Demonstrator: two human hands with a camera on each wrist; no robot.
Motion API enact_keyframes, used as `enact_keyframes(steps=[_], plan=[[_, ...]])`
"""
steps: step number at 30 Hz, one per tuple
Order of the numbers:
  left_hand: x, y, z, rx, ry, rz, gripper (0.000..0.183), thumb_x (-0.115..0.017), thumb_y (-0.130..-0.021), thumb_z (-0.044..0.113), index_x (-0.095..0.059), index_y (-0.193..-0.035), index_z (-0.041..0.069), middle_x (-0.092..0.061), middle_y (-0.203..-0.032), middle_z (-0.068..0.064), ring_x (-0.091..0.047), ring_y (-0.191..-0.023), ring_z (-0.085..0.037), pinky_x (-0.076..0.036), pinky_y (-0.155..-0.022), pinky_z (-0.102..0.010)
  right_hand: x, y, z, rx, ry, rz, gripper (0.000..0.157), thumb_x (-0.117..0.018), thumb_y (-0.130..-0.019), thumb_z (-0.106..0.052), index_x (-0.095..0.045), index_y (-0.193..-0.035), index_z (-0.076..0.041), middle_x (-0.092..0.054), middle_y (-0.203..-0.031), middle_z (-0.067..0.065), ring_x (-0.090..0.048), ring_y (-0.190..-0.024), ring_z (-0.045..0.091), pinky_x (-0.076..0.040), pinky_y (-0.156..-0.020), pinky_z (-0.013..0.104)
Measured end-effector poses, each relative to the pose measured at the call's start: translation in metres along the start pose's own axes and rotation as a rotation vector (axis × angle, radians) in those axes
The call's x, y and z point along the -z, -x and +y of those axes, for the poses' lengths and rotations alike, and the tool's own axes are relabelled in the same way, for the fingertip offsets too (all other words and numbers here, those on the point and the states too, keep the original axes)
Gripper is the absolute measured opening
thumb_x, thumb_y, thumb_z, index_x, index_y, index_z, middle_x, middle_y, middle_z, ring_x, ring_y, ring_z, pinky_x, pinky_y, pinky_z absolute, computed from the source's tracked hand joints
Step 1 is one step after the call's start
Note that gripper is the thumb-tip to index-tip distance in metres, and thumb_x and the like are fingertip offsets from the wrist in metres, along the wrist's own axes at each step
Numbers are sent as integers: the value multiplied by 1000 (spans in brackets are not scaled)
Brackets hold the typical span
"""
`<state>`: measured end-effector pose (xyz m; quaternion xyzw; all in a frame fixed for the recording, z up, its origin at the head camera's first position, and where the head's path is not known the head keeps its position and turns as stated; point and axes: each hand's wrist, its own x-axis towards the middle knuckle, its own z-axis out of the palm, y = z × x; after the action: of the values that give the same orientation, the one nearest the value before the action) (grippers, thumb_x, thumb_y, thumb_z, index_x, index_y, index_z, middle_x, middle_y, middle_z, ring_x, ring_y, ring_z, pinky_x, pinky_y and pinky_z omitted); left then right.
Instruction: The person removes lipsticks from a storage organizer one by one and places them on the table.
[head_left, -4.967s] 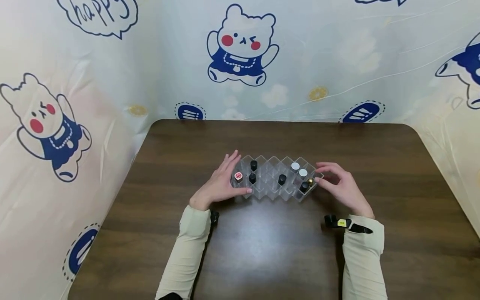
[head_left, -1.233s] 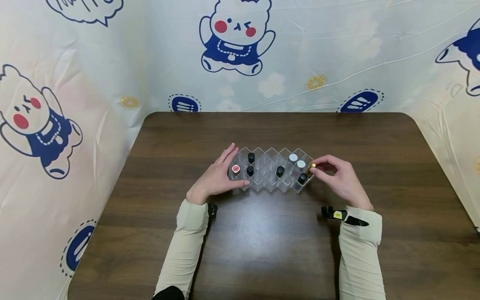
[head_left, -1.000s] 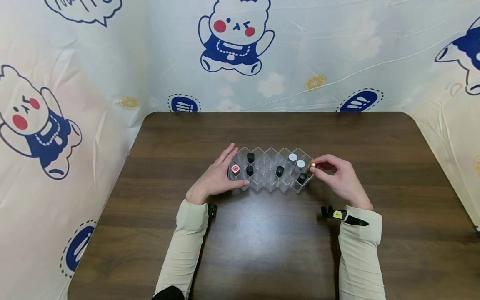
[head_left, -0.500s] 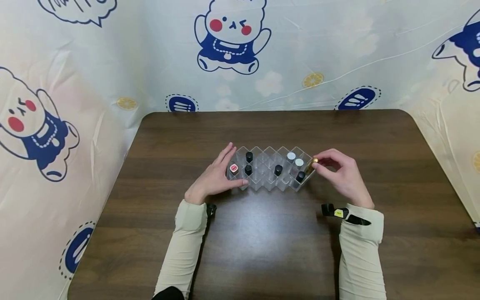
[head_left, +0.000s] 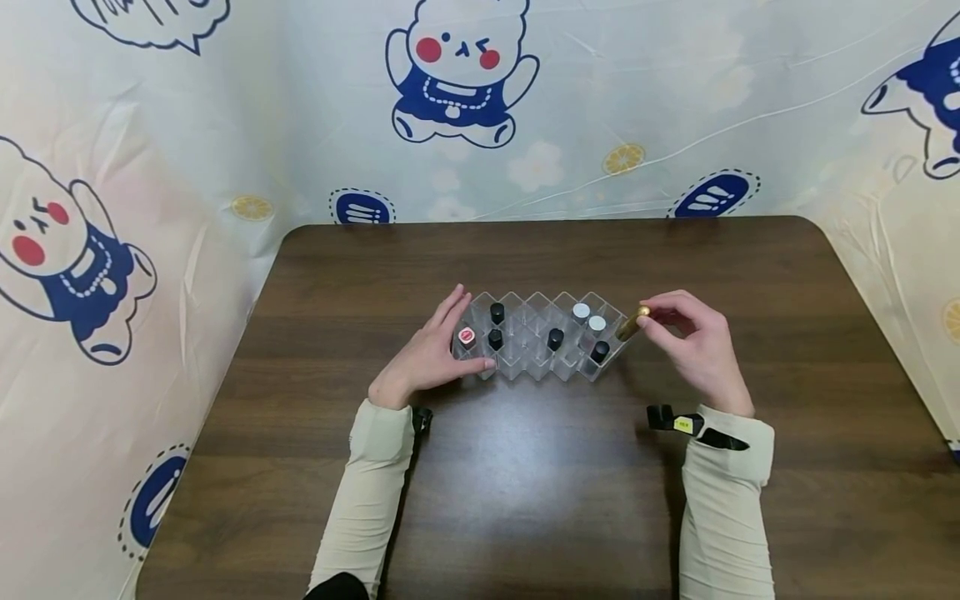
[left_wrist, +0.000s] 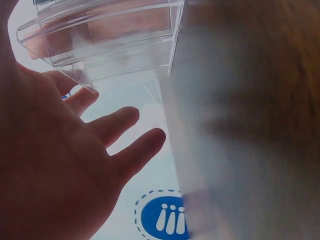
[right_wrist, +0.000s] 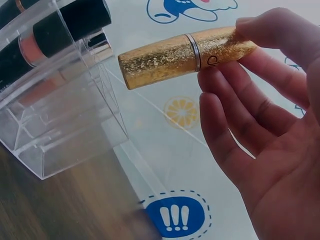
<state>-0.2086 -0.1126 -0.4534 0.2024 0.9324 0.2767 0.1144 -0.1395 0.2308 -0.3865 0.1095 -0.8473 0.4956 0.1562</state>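
In the head view, a clear lipstick organizer (head_left: 534,333) with zigzag edges stands on the table. My left hand (head_left: 422,357) holds its left end, thumb along the front and fingers at the far left side. The left wrist view has the organizer's clear wall (left_wrist: 125,47) above two spread fingers. At the right end, my right hand (head_left: 693,346) pinches a gold lipstick tube (head_left: 632,325) by its tip. Speckled gold with a silver band, the lipstick (right_wrist: 165,60) is tilted, its whole length outside the organizer in the right wrist view.
Several lipsticks stand in the compartments: black-capped ones such as the near-right lipstick (head_left: 599,352), two white-capped tubes (head_left: 581,312), and one with a red-and-white top (head_left: 467,337). The brown table (head_left: 525,492) meets a patterned curtain (head_left: 585,108) at the back.
Five seconds ago the gold lipstick stood in the organizer's right end with my fingers beside it. My right hand has since pinched it and drawn it out up and rightward. The left hand stays put.
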Motion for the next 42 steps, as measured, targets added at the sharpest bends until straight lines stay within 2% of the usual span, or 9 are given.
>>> enact_keyframes(steps=[17, 22, 28, 31, 36, 42], plan=[[-1, -1, 0, 3, 7, -7, 102, -55, -63, 75, 2, -141, 41, 10, -148, 21, -24, -134, -20, -33, -99, -50, 14, 4, 15, -50, 9, 111, 20, -64, -80, -2, -63, -99, 4, -60, -92, 11, -55, -80, 6, -45, -73, 9], [-1, -1, 0, 2, 9, -8, 102, -55, -63, 75, 2, -140, 42, 9, -149, 19, -24, -135, -20, -33, -99, -50, 16, 4, 18, -42, 18, 122, 20, -64, -80, -2, -64, -99, 5, -60, -92, 13, -56, -80, 5, -45, -73, 9], [-2, -2, -1, 8, 10, -5, 102, -56, -63, 75, 4, -139, 43, 12, -146, 24, -24, -135, -20, -33, -99, -50, 13, 3, 23, -47, 52, 133, 20, -64, -80, -3, -64, -99, 3, -60, -93, 15, -56, -81, 3, -45, -73, 9], [-2, -2, 0, 5, 5, -4, 102, -55, -63, 76, 4, -139, 43, 11, -147, 22, -23, -135, -20, -33, -99, -51, 12, 2, 29, -49, 48, 141, 19, -64, -80, -3, -64, -99, 3, -60, -92, 15, -56, -80, 3, -44, -72, 8], [-1, -1, 0, 1, 0, -2, 102, -55, -63, 75, 3, -140, 42, 8, -150, 15, -24, -134, -21, -34, -99, -51, 9, 0, 52, -54, 37, 153, 20, -65, -80, -5, -66, -99, 1, -61, -92, 11, -56, -79, 1, -44, -70, 7], [-1, -1, 0, 6, 1, -6, 102, -55, -63, 75, 3, -140, 42, 12, -147, 23, -25, -134, -21, -35, -99, -49, 5, 1, 70, -70, 82, 151, 20, -66, -80, -11, -66, -100, -5, -62, -94, 7, -56, -81, 4, -44, -71, 8]])
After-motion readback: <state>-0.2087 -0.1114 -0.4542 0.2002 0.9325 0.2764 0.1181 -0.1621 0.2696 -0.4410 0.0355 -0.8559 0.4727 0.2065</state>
